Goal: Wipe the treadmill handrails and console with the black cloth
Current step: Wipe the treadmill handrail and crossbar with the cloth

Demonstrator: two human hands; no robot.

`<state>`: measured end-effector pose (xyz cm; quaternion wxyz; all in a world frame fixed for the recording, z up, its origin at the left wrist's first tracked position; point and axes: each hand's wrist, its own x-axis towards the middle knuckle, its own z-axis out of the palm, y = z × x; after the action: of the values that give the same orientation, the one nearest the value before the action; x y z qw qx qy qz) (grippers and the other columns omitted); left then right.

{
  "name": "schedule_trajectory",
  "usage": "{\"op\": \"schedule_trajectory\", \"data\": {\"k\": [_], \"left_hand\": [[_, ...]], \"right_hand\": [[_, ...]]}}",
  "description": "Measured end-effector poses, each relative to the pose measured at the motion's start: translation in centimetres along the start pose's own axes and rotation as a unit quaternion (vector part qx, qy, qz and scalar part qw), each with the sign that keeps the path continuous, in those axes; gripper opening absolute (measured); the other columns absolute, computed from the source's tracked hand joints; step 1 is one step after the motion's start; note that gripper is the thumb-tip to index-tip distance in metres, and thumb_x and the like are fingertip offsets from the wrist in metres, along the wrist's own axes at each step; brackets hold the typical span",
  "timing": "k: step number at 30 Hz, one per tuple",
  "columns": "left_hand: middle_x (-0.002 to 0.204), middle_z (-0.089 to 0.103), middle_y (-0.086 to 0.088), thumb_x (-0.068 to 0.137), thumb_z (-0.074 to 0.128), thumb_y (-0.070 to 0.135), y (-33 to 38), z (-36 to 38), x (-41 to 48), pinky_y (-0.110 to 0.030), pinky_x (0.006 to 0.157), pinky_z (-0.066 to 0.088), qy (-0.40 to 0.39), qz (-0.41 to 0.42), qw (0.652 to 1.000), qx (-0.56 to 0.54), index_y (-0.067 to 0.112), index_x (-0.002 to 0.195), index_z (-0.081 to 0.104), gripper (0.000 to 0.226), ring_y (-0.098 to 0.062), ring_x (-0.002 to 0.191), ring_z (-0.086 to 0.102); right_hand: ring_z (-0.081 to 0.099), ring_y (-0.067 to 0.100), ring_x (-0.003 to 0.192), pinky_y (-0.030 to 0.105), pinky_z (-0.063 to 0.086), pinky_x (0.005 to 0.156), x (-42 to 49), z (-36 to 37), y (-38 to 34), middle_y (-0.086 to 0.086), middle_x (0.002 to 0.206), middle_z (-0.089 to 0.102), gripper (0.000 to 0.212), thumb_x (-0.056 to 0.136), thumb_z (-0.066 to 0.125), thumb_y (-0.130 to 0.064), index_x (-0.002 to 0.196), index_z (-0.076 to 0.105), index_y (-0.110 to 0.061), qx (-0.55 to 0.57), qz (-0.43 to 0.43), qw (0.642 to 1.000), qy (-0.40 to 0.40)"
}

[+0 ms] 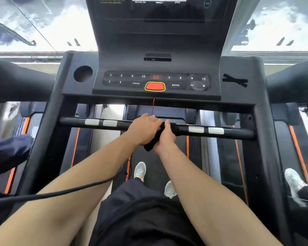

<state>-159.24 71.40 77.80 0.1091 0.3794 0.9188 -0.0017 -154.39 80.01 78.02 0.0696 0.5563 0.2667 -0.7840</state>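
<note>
**A:** Which step is in hand?

**B:** I'd judge the front crossbar. Both hands meet at the middle of the round black horizontal handrail bar with silver sensor patches (185, 129), which runs from nine o'clock to three o'clock just below the console. The soft black folded cloth (151, 143) is draped over the bar at dead centre, its loose end hanging toward six o'clock.

**A:** And the grip on each side?

**B:** The left hand (143, 129) lies curled over the bar and the top of the cloth, grip closed on both. The right hand (164, 139) has its grip clamped on the cloth's hanging part, thumb up against the bar. The two hands touch.

**A:** How far along is the job?

**B:** Hard to say from this alone. The flat black button console with a red oval stop key (156, 81) sits at twelve o'clock, with no hand on it. The thick black side handrails, left (43, 132) and right (267, 132), run down toward seven and five o'clock, also without a hand on them.

**A:** What does the next move call for?

**B:** Probably sliding the wrapped cloth along the bar toward three or nine o'clock, keeping it snug round the tube and passing over the silver patches. The thin red safety cord (153, 106) hangs from the stop key right above the hands; snagging it is the risk.
</note>
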Motion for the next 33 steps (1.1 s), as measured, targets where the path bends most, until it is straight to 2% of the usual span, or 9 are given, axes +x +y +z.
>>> {"op": "schedule_trajectory", "data": {"k": [5,12,15,17,19,22,25,27,33], "left_hand": [[0.113,0.068,0.000,0.098,0.037,0.021,1.9,-0.3,1.7,-0.038,0.102,0.035,-0.019,-0.007,0.999,-0.035,0.020,0.114,0.059,0.027,-0.021,0.109,0.061],[0.117,0.069,0.002,0.096,0.048,0.022,3.2,-1.1,0.1,-0.040,0.078,0.053,0.038,-0.063,0.988,-0.137,0.026,0.120,0.060,0.027,-0.025,0.106,0.064],[0.113,0.070,0.009,0.094,0.057,0.031,2.5,-1.6,-2.1,-0.034,0.084,0.049,0.110,-0.108,0.970,-0.189,0.029,0.114,0.066,0.022,-0.016,0.108,0.062],[0.105,0.069,0.012,0.092,0.057,0.038,3.1,-1.8,-3.4,-0.032,0.080,0.049,0.156,-0.164,0.950,-0.214,0.030,0.107,0.065,0.019,-0.012,0.100,0.061],[0.095,0.066,0.013,0.088,0.059,0.041,4.4,-1.9,-4.1,-0.033,0.074,0.049,0.166,-0.264,0.901,-0.301,0.030,0.098,0.060,0.015,-0.011,0.089,0.060],[0.094,0.067,0.006,0.088,0.061,0.034,6.6,-0.5,-4.0,-0.035,0.081,0.051,0.116,-0.401,0.777,-0.471,0.024,0.089,0.056,0.011,-0.019,0.090,0.063],[0.085,0.072,-0.001,0.085,0.059,0.024,7.5,2.3,-3.7,-0.043,0.081,0.059,0.084,-0.497,0.592,-0.629,0.020,0.076,0.064,0.011,-0.027,0.085,0.070],[0.084,0.076,-0.006,0.081,0.059,0.027,7.4,3.5,-3.5,-0.039,0.077,0.060,0.100,-0.532,0.501,-0.675,0.018,0.083,0.071,0.015,-0.024,0.080,0.071],[0.090,0.075,-0.006,0.086,0.060,0.025,7.3,4.0,-2.1,-0.038,0.078,0.057,0.173,-0.545,0.418,-0.706,0.011,0.101,0.068,0.022,-0.022,0.082,0.068]], "right_hand": [[0.068,0.024,0.075,0.033,0.053,0.055,-0.1,-1.6,-1.0,0.013,0.104,0.072,0.027,0.095,0.065,-0.030,0.111,0.062,-0.009,0.012,-0.051,0.998,0.021],[0.064,0.028,0.092,0.037,0.053,0.079,-1.5,-3.2,-1.4,0.011,0.109,0.068,0.035,0.090,0.070,-0.026,0.118,0.062,-0.006,-0.119,-0.156,0.967,0.161],[0.060,0.022,0.092,0.031,0.046,0.080,-3.4,-3.5,-1.3,0.001,0.106,0.063,0.032,0.089,0.070,-0.028,0.115,0.056,-0.017,-0.213,-0.292,0.921,0.143],[0.060,0.018,0.097,0.031,0.047,0.085,-4.1,-2.8,-2.3,-0.002,0.107,0.063,0.024,0.091,0.067,-0.028,0.111,0.055,-0.020,-0.288,-0.426,0.852,0.099],[0.059,0.021,0.104,0.032,0.046,0.091,-2.7,-1.9,-3.6,0.003,0.110,0.064,0.025,0.093,0.063,-0.026,0.114,0.060,-0.014,-0.409,-0.527,0.741,0.073],[0.062,0.029,0.103,0.040,0.049,0.087,0.5,-0.6,-4.5,0.008,0.109,0.067,0.030,0.096,0.052,-0.040,0.110,0.064,-0.016,-0.637,-0.497,0.589,-0.002],[0.065,0.029,0.091,0.042,0.051,0.079,1.6,-0.7,-3.3,0.007,0.101,0.069,0.051,0.097,0.031,-0.057,0.102,0.063,-0.018,-0.794,-0.477,0.372,-0.052],[0.063,0.027,0.088,0.039,0.047,0.074,1.6,-0.6,-3.0,0.007,0.099,0.067,0.051,0.099,0.030,-0.054,0.102,0.061,-0.014,-0.796,-0.492,0.344,-0.076],[0.061,0.023,0.082,0.037,0.041,0.065,2.2,0.4,-3.2,0.001,0.094,0.064,0.040,0.101,0.031,-0.049,0.093,0.057,-0.019,-0.790,-0.488,0.345,-0.132]]}}
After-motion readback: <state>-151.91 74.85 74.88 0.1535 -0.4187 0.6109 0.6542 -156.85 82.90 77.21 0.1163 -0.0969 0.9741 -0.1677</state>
